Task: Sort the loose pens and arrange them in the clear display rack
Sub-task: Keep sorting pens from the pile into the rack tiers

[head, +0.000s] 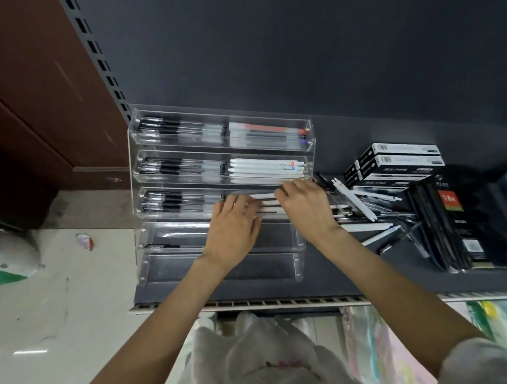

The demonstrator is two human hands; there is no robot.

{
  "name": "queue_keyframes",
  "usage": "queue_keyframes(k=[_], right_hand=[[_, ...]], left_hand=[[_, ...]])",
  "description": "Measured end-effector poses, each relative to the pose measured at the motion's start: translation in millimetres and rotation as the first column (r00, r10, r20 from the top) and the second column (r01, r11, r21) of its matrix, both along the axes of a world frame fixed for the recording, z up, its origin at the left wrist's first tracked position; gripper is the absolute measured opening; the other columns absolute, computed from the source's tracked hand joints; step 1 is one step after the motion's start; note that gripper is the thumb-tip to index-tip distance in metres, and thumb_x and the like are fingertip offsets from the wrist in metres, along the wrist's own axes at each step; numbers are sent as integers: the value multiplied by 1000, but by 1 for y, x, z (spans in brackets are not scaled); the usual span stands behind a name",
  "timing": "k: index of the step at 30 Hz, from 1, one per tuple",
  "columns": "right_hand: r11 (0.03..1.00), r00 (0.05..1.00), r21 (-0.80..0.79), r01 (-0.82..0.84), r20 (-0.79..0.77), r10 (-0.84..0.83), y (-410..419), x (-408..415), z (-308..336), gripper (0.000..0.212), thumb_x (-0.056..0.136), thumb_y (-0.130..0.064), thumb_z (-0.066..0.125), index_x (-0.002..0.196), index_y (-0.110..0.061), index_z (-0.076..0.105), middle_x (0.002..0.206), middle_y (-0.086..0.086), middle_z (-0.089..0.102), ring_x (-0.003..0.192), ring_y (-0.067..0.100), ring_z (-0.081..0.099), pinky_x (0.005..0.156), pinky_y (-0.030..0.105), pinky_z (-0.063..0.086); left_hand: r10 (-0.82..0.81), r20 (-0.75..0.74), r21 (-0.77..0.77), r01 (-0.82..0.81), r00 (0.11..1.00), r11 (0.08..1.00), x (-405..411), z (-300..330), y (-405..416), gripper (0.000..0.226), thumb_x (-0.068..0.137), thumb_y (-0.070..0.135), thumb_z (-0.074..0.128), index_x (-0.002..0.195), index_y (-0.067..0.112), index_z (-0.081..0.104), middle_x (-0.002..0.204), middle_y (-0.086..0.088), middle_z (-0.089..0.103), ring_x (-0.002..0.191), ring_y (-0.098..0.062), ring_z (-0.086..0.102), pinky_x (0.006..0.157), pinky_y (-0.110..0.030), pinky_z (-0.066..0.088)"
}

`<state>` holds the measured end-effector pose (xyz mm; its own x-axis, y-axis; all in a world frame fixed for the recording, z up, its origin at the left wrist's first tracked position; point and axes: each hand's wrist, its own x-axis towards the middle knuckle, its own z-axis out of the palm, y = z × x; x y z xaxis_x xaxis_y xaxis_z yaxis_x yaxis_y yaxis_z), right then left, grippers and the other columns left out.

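While both hands are reaching into the third tier of the clear display rack [135, 173], the left hand [233, 230] is lying palm down with its fingers stretched fairly flat over a few white pens [265, 203] in the right compartment, so it's pressing or steadying them rather than gripping. The right hand [306, 204] is sitting just beside it, fingers bent down over the far ends of those same pens, but honestly I can't tell if it's pinching one or just touching them. Going outward, the tier above is holding more white pens on the right and black-grip pens on the left, and the top tier is showing clear pens with a red one among them. The two lowest tiers are looking mostly bare apart from one dark pen. Just right of the rack, a messy pile of loose pens [365, 208] is lying on the dark shelf [336, 283], with black and white boxes [400, 158] stacked behind it and dark packaged items [460, 216] standing further right.
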<state>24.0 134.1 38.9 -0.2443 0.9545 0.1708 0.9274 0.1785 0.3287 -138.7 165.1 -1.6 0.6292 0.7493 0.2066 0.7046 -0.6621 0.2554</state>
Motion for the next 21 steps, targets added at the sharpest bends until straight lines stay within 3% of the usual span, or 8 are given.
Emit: queue_keyframes(k=[8,14,18,21], right_hand=[[994,996,-53,93,0,-93,-5,1,-4,20,57,2,55,60,-15,66,60,1,58,61,21,56,61,28,47],[984,987,-94,154,-23,-157,-7,-10,1,20,49,2,64,56,-17,61,51,-2,55,53,18,55,59,26,47],[970,976,-140,199,-57,-209,-4,-13,6,29,38,4,75,48,-18,59,44,-3,51,45,16,53,57,23,46],[967,965,-131,221,-112,-236,-4,-12,7,31,35,5,76,47,-17,59,43,-3,51,45,17,53,56,23,46]], left_hand=[[-37,34,-20,38,999,999,-6,-5,1,35,90,30,39,113,21,64,110,2,60,101,-21,55,85,-35,37],[-46,2,-12,46,999,999,-8,-6,1,41,91,32,35,119,18,62,111,-1,59,102,-22,56,91,-38,38],[-51,32,16,51,998,999,-10,-8,2,32,90,23,51,119,17,63,112,-3,59,103,-24,56,93,-41,40],[-58,26,6,58,998,998,-10,-9,2,38,90,29,42,120,16,62,114,-2,59,105,-23,56,95,-42,39]])
